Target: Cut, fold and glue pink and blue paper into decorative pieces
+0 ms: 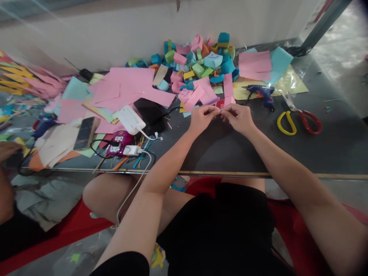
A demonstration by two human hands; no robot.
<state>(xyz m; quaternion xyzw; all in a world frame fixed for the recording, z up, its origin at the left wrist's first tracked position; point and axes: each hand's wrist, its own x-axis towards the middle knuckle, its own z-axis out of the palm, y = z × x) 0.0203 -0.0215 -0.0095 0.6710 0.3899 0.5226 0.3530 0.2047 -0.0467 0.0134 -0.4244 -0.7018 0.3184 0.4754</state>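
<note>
The left hand [200,119] and right hand [238,118] are clamping their fingers [212,110] on a tiny piece [220,110] above the counter [218,151]; scissors [293,109] are lying rightward.

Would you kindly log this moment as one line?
left hand: fingertips pinched | right hand: fingertips pinched, beside left | grip contents: unclear | scissors: on table

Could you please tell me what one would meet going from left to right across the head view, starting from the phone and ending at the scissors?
Phone, purple power strip, black pouch, left hand, right hand, blue glue gun, scissors.
</note>
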